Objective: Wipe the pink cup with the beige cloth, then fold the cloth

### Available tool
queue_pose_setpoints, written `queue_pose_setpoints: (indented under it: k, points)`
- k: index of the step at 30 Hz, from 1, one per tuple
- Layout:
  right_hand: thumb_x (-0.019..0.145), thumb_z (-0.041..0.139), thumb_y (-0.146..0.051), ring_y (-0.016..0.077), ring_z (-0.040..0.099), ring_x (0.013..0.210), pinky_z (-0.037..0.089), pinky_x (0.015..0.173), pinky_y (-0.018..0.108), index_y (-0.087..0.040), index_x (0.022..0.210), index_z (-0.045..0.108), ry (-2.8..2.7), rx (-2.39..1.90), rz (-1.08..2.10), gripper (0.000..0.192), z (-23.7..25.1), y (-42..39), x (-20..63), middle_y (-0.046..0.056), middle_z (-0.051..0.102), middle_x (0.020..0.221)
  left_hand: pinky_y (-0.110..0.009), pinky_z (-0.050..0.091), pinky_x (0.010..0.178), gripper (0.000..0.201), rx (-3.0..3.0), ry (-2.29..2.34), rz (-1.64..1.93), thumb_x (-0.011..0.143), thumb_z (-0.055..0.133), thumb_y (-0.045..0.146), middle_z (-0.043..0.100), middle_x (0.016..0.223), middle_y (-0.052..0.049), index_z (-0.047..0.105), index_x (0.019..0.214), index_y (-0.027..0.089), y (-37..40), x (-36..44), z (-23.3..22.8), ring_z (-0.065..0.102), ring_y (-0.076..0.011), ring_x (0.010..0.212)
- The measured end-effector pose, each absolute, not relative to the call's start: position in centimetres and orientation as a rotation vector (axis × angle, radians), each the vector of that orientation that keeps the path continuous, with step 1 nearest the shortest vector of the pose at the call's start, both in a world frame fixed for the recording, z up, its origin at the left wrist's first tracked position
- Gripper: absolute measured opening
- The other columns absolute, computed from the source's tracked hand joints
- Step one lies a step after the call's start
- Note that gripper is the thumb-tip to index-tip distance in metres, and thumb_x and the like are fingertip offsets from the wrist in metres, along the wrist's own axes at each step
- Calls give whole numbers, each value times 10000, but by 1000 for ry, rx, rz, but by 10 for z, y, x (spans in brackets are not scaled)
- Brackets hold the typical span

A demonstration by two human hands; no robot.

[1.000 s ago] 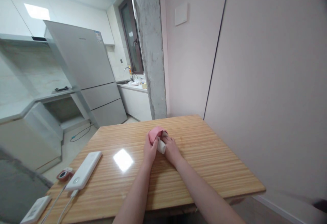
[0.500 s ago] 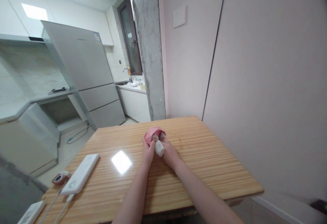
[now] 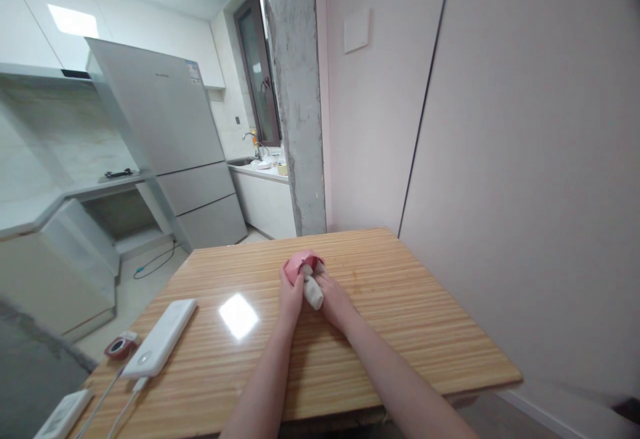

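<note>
A glossy pink bowl (image 3: 299,262) is tilted with its opening toward me, above the wood-grain table (image 3: 400,319). My left hand (image 3: 291,292) is closed on the bowl's near left side, thumb at the rim. My right hand (image 3: 333,295) reaches into the opening from the right, its fingers mostly hidden there. It grips a pale grey-white cloth (image 3: 313,292), one end of which hangs out between my two hands.
At the table's left lies a white power bank (image 3: 163,339) with a cable plugged in. Beside it are a small reddish-brown round device (image 3: 120,347) and a white power strip (image 3: 64,415). A fridge (image 3: 155,112) and a concrete pillar (image 3: 295,92) stand beyond.
The bowl has turned slightly in my hands, and the cloth's hanging end has shifted a little. The whole view has moved slightly.
</note>
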State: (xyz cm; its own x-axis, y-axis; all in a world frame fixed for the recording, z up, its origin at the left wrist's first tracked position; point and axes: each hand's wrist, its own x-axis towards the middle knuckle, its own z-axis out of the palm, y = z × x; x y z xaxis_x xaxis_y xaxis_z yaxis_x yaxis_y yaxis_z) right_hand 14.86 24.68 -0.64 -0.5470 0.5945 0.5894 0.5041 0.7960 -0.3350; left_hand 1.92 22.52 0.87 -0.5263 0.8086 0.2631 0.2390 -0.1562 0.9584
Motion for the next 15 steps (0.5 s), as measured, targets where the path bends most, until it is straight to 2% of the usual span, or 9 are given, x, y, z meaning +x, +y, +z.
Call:
queue_pose_setpoints:
  k: [4, 8, 10, 15]
  points:
    - [874, 562, -178, 223, 528, 1084, 450, 895, 366, -218, 1107, 636, -2297, -847, 92, 248, -6, 247, 148, 100, 641, 1102, -414, 445, 963, 497, 1220, 1725, 1664, 740, 663, 350, 656, 1094, -105, 528, 1189, 190, 223, 10, 16, 610, -262, 1051]
    - [880, 526, -138, 206, 565, 966, 471, 831, 318, -164, 1008, 653, -2234, -948, 166, 182, -5, 248, 149, 103, 657, 963, -369, 423, 1005, 704, 1118, 1543, 1707, 689, 728, 382, 569, 1265, -140, 433, 1292, 169, 233, 21, 0, 543, -245, 1182]
    - [878, 517, -121, 193, 572, 898, 476, 799, 300, -154, 944, 655, -2207, -946, 208, 157, -5, 249, 151, 91, 652, 909, -366, 432, 996, 765, 1027, 1512, 1685, 674, 741, 424, 555, 1282, -155, 409, 1311, 164, 237, 28, -8, 539, -251, 1190]
    - [884, 528, -145, 184, 562, 892, 474, 804, 300, -164, 972, 652, -2190, -824, 248, 154, -4, 248, 152, 76, 643, 899, -388, 433, 984, 612, 1100, 1514, 1688, 705, 698, 482, 626, 1163, -138, 517, 1190, 154, 234, 21, -1, 579, -262, 1120]
